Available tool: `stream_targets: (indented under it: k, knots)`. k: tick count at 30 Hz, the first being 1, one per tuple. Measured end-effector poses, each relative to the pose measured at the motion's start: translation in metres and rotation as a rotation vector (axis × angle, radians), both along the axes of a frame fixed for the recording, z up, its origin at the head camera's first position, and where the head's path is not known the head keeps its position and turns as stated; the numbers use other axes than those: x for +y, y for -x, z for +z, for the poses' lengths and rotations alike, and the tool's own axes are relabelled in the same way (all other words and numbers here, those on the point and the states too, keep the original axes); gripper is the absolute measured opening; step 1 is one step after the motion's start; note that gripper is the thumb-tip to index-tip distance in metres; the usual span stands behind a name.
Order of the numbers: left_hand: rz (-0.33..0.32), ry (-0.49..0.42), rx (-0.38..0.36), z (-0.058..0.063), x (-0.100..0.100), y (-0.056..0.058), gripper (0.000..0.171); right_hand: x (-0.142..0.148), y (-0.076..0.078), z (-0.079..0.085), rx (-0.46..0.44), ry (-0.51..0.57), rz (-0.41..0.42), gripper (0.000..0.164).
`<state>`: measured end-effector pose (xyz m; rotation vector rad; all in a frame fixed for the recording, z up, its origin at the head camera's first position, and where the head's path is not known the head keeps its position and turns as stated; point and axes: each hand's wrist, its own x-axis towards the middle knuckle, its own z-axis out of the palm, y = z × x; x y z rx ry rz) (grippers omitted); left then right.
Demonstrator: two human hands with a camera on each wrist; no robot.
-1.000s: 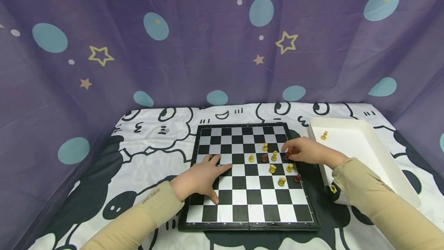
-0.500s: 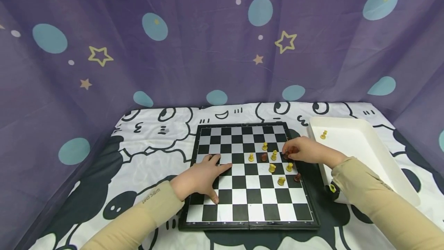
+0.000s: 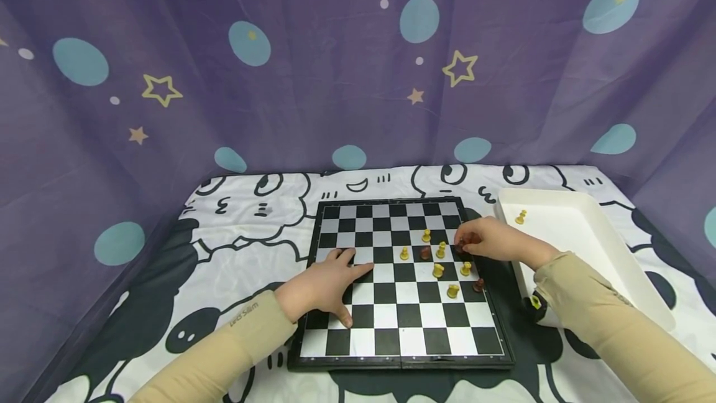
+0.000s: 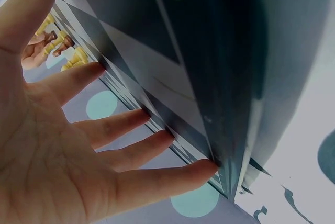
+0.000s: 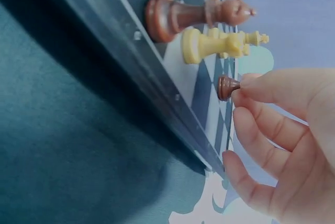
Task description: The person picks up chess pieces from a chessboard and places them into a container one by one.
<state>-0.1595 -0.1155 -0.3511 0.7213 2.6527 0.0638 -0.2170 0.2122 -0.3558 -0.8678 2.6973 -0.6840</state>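
Note:
My left hand (image 3: 327,288) rests with spread fingers on the left side of the chessboard (image 3: 386,294); its fingertips touch the board in the left wrist view. At the board's right edge, my right hand (image 3: 495,242) pinches a brown chess piece (image 5: 225,88) between thumb and fingers. The base shows, its top is hidden by the fingertips, and it appears to stand on a square. Nearer along that edge stands a brown bishop (image 5: 193,15), with a yellow piece (image 5: 207,46) beside it. Another brown piece (image 3: 426,253) stands among several yellow pieces (image 3: 438,270).
Right of the board, a white tray (image 3: 582,235) holds a yellow pawn (image 3: 521,217). A small black and yellow object (image 3: 537,305) shows beside my right sleeve. The patterned cloth (image 3: 246,222) covers the table, and a purple curtain (image 3: 313,104) hangs behind.
Almost nothing differs. My right hand stays on the brown chess piece with only a slight shift of its fingers, and my left hand keeps its place.

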Motion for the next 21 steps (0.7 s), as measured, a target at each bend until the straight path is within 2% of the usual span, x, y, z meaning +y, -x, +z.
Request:
stream_targets:
  k: [6, 21]
  knots:
    - [0.000, -0.002, -0.004, 0.001, 0.000, -0.001, 0.103, 0.000, 0.000, 0.004, 0.018, 0.030, 0.005, 0.013]
    - [-0.005, 0.000, 0.001, -0.001, -0.001, 0.000, 0.104, 0.000, 0.001, 0.015, 0.087, 0.039, -0.044, 0.015]
